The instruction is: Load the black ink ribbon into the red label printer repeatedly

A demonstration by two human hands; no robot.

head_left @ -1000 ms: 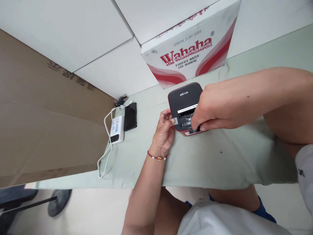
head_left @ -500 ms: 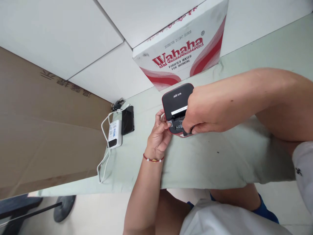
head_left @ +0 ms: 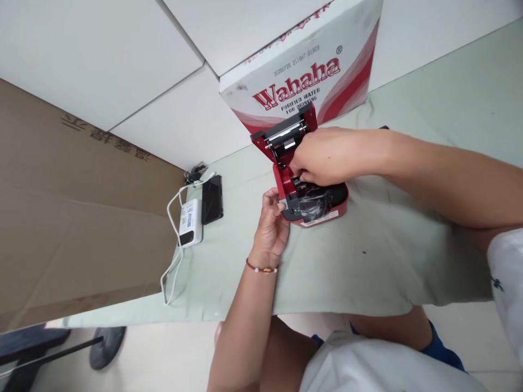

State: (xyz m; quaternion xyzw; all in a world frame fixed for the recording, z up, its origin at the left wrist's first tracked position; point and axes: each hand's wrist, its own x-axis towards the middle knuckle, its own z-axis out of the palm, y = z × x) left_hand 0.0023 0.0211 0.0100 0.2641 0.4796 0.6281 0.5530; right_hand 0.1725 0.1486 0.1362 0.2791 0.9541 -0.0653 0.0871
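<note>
A small red and black label printer [head_left: 344, 202] sits on the cloth-covered table, its lid [head_left: 286, 133] tilted up and showing a roller underneath. My left hand [head_left: 272, 223] grips the printer's left side, thumb on a grey tab [head_left: 285, 206]. My right hand [head_left: 322, 158] reaches into the opened body from the right, fingers curled downward. Their tips are hidden, so what they pinch cannot be made out. A crumpled strip of shiny dark plastic film [head_left: 316, 204] lies over the front of the printer, below my right fingers.
Behind the printer stands a white and red water carton [head_left: 302, 81] against the white wall panels. To the left lie a black phone [head_left: 212, 200] and a white power bank [head_left: 190, 223] with a white cable [head_left: 174, 272]. A large brown cardboard box [head_left: 90, 218] borders the left side.
The printer's lid has swung up from closed to open. My right hand has moved from the front film up and back into the printer's inside. My left hand stays on the printer's side.
</note>
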